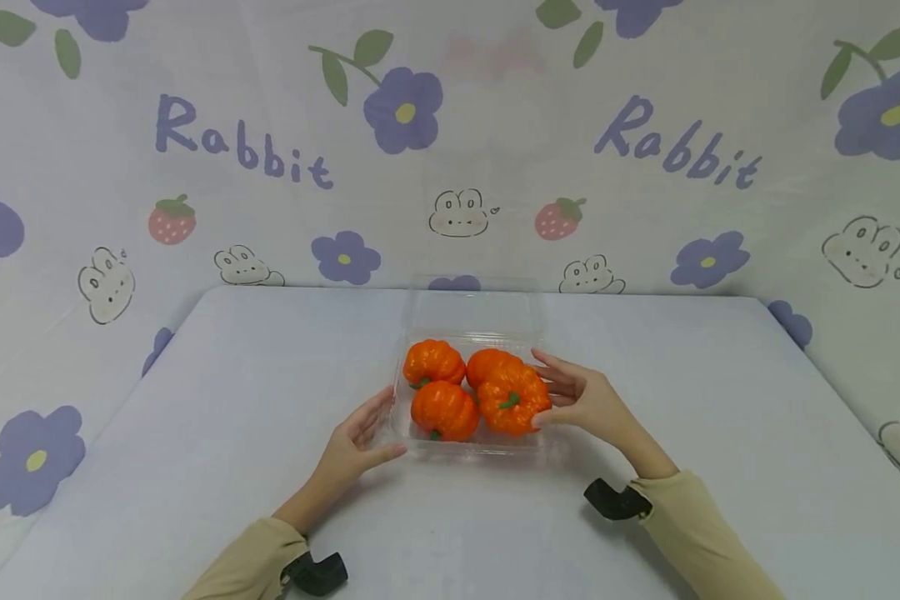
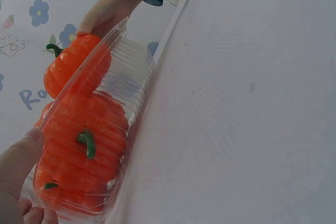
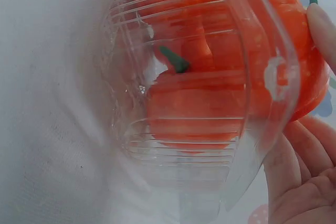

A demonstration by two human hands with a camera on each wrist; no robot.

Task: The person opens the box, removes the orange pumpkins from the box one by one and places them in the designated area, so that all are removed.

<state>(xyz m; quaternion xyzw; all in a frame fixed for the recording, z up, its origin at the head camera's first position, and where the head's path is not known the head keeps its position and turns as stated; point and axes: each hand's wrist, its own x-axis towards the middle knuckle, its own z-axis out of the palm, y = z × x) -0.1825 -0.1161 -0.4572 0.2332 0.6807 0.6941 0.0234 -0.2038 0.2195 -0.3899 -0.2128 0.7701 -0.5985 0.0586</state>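
Note:
A clear plastic clamshell box (image 1: 468,448) lies with its lid raised at the back. Two small orange pumpkins with green stems, one at the back left (image 1: 433,362) and one at the front left (image 1: 444,411), sit inside it. A third (image 1: 487,362) lies at the back right, partly covered by the pumpkin (image 1: 513,400) that my right hand (image 1: 588,407) holds between thumb and fingers. In the left wrist view, that held pumpkin (image 2: 71,69) stands above the rim. My left hand (image 1: 352,446) rests against the box's front left corner, fingers along its side and thumb extended toward the front.
A white-covered table (image 1: 450,525) bears the box. The transparent lid (image 1: 474,312) leans up behind it. Behind and beside the table hangs a cloth (image 1: 495,150) printed with rabbits, flowers and strawberries. Both wrists carry black devices (image 1: 617,500) at the sleeves.

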